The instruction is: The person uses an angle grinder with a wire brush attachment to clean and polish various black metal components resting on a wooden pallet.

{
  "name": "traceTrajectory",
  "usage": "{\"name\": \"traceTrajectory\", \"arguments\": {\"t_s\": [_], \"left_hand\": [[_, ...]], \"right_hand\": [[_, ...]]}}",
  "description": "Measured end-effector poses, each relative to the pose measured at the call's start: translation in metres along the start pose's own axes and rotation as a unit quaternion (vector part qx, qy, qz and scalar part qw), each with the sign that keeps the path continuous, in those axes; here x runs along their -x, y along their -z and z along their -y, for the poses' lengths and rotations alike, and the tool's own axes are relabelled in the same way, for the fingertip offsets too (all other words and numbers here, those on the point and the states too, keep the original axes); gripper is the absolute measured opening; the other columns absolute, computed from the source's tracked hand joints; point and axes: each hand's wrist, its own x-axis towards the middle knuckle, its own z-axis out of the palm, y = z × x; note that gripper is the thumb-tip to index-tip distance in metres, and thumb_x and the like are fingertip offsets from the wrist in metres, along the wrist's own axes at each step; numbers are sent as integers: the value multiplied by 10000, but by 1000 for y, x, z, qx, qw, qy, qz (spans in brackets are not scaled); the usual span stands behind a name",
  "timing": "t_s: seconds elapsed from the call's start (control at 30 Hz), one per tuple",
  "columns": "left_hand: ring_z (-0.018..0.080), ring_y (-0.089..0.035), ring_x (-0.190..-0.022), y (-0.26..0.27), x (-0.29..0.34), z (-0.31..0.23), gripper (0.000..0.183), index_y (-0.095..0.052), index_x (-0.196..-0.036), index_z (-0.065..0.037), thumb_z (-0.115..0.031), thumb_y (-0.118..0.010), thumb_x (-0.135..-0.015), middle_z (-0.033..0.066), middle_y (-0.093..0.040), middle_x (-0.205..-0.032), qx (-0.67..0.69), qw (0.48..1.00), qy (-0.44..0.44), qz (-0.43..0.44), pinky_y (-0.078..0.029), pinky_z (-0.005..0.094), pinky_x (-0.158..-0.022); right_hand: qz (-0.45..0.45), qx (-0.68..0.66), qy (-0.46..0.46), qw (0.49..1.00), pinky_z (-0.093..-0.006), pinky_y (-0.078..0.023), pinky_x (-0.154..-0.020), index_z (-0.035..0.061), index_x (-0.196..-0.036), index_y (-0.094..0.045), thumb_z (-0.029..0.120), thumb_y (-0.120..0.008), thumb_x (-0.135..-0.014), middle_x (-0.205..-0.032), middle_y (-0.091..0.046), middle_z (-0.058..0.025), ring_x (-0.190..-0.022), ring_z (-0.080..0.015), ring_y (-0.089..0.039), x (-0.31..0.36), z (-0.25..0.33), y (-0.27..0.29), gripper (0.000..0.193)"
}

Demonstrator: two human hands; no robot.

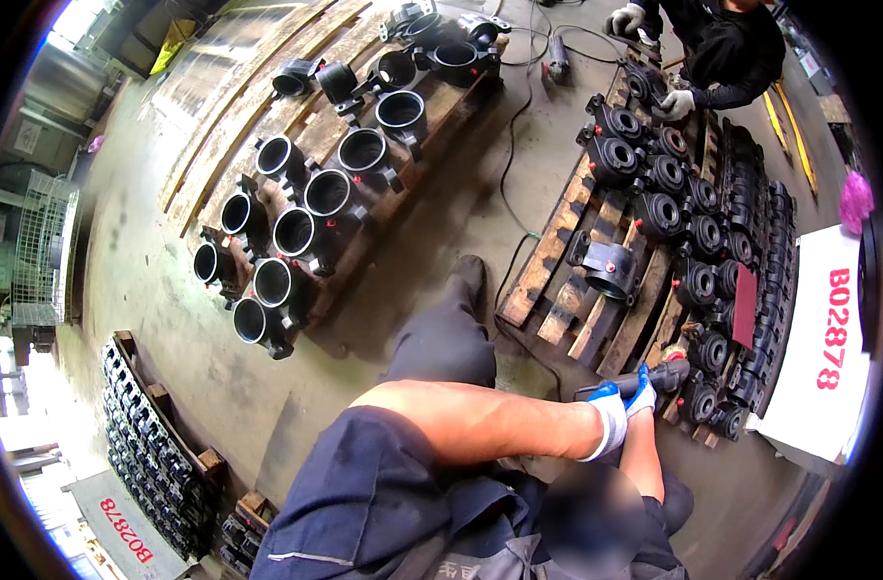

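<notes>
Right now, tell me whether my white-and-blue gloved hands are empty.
No, your left hand and right hand are holding a dark, elongated power tool.

The floor (132,242) is grey concrete, paler toward the left and duller and browner in the middle, with scattered marks. Strong white light (21,416) glares along the lower left edge, and another bright patch shows at the upper left. A wire cage (43,246) stands at the left side, with grey metal equipment (59,82) behind it. A yellow cloth (175,45) hangs near the top left. Two yellow strips (799,145) show at the upper right, near a pink bag (857,201) above a white panel (804,338).
</notes>
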Motion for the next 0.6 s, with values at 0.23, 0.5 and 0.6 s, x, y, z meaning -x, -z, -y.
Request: {"name": "traceTrajectory", "arguments": {"t_s": [0.23,0.5,0.6], "left_hand": [[232,-664,-806,8,3,3,236,-786,-1045,-130,-171,-659,-851,24,-726,-967,-55,998,-15,-1,-494,432,-587],[255,-544,-1012,12,6,5,382,-721,-1166,-182,-348,-650,-829,-15,-620,-1158,-113,993,-23,-1,-382,525,-764],[266,-484,-1118,8,4,8,470,-689,-1224,-208,-436,-647,-816,-35,-567,-1254,-154,988,-14,-14,-327,571,-854]], "right_hand": [[-11,12,12,1000,-513,-580,-814,99,-1242,-543,329,-833,-835,-1025,-679,-120,-870,-320,-686,25,-3,-8,550],[16,9,-16,1000,-503,-574,-860,90,-1211,-586,353,-788,-880,-1063,-699,-123,-916,-320,-688,57,2,-11,468],[28,-11,-37,999,-509,-574,-884,82,-1225,-614,361,-789,-876,-1116,-702,-126,-945,-330,-691,61,6,-1,480]]}}
